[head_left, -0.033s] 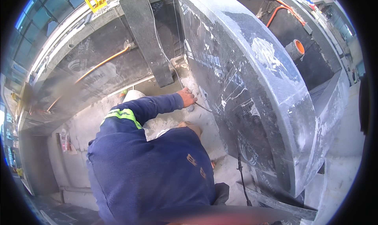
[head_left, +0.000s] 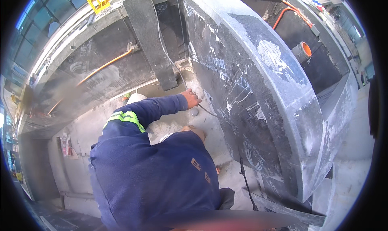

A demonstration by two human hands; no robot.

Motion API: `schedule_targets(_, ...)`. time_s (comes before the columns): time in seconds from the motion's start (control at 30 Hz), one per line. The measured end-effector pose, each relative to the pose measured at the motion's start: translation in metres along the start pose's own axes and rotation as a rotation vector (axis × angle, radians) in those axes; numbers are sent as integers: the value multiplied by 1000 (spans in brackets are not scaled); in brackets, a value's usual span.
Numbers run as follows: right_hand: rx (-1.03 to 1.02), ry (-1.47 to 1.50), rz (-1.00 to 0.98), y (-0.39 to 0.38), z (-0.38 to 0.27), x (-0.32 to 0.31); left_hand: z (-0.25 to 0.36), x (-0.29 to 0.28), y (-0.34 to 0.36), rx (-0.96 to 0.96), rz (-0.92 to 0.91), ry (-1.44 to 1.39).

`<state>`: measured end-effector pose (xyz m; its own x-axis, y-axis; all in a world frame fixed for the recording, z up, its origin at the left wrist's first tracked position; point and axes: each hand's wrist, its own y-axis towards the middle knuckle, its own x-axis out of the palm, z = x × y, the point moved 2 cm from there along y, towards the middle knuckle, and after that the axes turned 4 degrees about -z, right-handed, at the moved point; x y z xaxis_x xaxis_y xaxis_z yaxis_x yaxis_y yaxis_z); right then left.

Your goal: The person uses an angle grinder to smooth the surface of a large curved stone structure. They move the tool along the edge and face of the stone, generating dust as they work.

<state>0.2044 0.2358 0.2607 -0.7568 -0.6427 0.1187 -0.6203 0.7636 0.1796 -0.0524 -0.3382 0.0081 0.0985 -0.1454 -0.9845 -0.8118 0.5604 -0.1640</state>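
My left hand, reaching in from the left in a navy sleeve with a bright yellow-green band, has its fingers closed around a thin dark cable. The cable comes down from the wall top at the back, passes my left hand and runs toward the dark panel on the right. A small round grey piece lies on the floor just below those fingers. Part of my right hand shows past the edge of the navy clothing. Its fingers are hidden, so what it holds cannot be made out.
A tall curved dark panel with white smears stands close on the right. A dark board leans at the back beside an orange pipe. An orange-mouthed pipe sticks out beyond the panel. Black cable hangs at lower right.
My left hand has shifted slightly up, and the round grey piece beneath it shows more fully. The black cable at lower right has moved a little to the left.
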Motion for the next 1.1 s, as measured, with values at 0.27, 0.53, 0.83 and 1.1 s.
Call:
schedule_targets(0.27, -26, 97, -41, -9, -13, 23, -141, -90, 38, -321, 231, -117)
schedule_targets(0.53, -178, 220, 27, -78, -51, 96, -549, -230, 68, -770, 1067, -364)
schedule_targets(0.83, -293, 183, 156, -190, -65, 269, -884, -235, 88, -1388, 482, -289)
schedule_targets(1.1, -254, 358, 354, -197, -72, 397, -1030, -162, 125, -1113, 404, -115)
